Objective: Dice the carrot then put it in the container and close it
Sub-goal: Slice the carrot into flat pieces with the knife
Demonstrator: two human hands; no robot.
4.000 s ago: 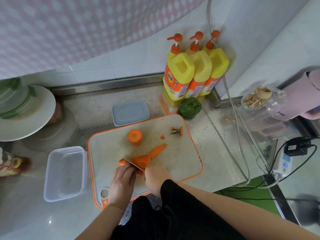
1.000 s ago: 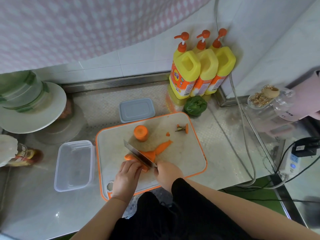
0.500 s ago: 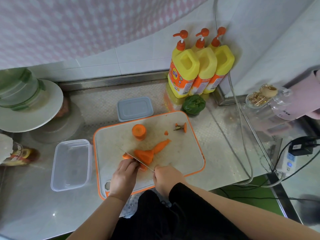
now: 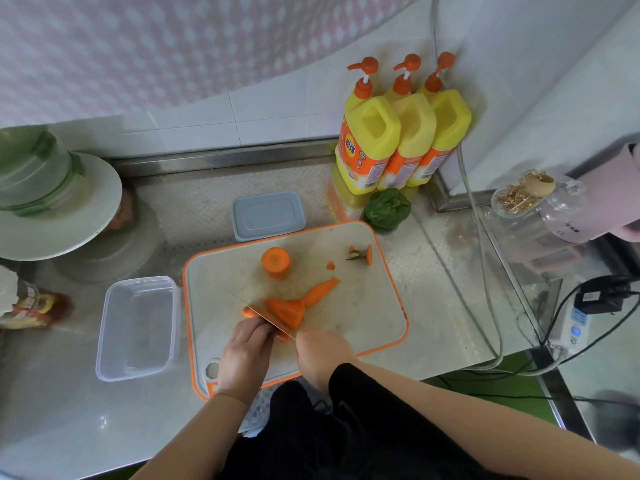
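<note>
On the orange-rimmed cutting board (image 4: 349,306) lie carrot slices (image 4: 287,310) fanned out, with a tapered tip piece (image 4: 322,291) to their right. My left hand (image 4: 247,351) holds a carrot piece down, fingers curled on it. My right hand (image 4: 323,351) grips the knife (image 4: 258,313), whose blade rests edge-down across the carrot. An upright carrot chunk (image 4: 276,263) stands further back. A small carrot bit (image 4: 331,265) and the cut stem end (image 4: 362,254) lie at the back right. The clear container (image 4: 138,327) sits left of the board, its grey lid (image 4: 267,215) behind the board.
Three yellow pump bottles (image 4: 398,133) stand against the back wall, a green vegetable (image 4: 387,207) before them. A white plate with a glass jar (image 4: 45,199) is at the left. A jar (image 4: 533,202), a pink appliance, cables and a power strip (image 4: 575,323) are at the right.
The knife blade was raised a second ago and has come down through the carrot beside my left fingers. The slice pile has barely shifted.
</note>
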